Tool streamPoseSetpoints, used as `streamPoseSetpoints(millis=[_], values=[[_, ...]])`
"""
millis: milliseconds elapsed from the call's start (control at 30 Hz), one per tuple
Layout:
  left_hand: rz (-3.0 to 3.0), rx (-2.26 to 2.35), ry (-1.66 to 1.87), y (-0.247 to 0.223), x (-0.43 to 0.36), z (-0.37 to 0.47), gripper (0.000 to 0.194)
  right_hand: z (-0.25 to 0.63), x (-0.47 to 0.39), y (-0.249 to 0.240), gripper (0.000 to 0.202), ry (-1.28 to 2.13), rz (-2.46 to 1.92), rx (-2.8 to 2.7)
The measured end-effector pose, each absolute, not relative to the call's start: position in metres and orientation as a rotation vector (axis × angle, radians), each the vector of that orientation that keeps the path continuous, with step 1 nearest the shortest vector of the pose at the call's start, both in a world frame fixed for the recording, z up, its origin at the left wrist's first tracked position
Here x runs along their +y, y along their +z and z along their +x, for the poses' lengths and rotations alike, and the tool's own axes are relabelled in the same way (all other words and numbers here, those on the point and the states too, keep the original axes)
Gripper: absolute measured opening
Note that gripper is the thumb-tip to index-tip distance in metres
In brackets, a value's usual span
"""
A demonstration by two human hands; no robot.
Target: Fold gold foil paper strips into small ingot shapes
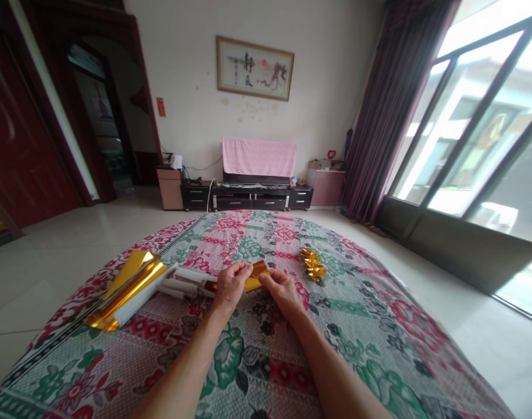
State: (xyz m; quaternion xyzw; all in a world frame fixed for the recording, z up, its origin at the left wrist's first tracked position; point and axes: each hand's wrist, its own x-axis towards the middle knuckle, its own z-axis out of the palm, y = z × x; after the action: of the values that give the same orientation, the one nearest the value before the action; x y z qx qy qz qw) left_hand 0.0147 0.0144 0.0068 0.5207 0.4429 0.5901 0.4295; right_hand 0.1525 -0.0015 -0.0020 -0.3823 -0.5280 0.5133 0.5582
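Observation:
A small piece of gold foil [256, 277] is held between my two hands, above the patterned tablecloth [287, 343]. My left hand [231, 285] pinches its left side. On its right side, the thumb and fingers of my right hand [284, 290] are closed on the foil. Folded gold foil pieces [313, 265] lie in a short row to the right of my hands. Off to the left rests a large roll of gold foil [132, 288], partly unrolled. White rolls [182, 282] lie between that roll and my left hand.
Beyond the round table stands a low black TV cabinet [250, 198] with a pink cloth [259, 156] over the screen. A purple curtain [390, 105] and windows are on the right. Doorways are on the left.

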Motion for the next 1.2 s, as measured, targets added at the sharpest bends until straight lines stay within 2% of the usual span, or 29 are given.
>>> streamPoseSetpoints(millis=[300, 500, 833, 1200], values=[[1.2, 1.098, 1.554, 0.015, 0.014, 0.019, 0.028, 0.152, -0.001, -0.001, 0.034, 1.215, -0.917, -1.236], [1.216, 1.1, 1.545, 0.016, 0.014, 0.016, 0.03, 0.154, -0.001, -0.002, 0.028, 1.187, -0.923, -1.282], [1.262, 1.126, 1.582, 0.024, 0.009, 0.02, 0.027, 0.148, -0.007, 0.006, 0.037, 1.311, -0.881, -1.224], [1.284, 1.158, 1.613, 0.023, 0.009, 0.019, 0.028, 0.145, -0.008, 0.005, 0.038, 1.39, -0.88, -1.199]])
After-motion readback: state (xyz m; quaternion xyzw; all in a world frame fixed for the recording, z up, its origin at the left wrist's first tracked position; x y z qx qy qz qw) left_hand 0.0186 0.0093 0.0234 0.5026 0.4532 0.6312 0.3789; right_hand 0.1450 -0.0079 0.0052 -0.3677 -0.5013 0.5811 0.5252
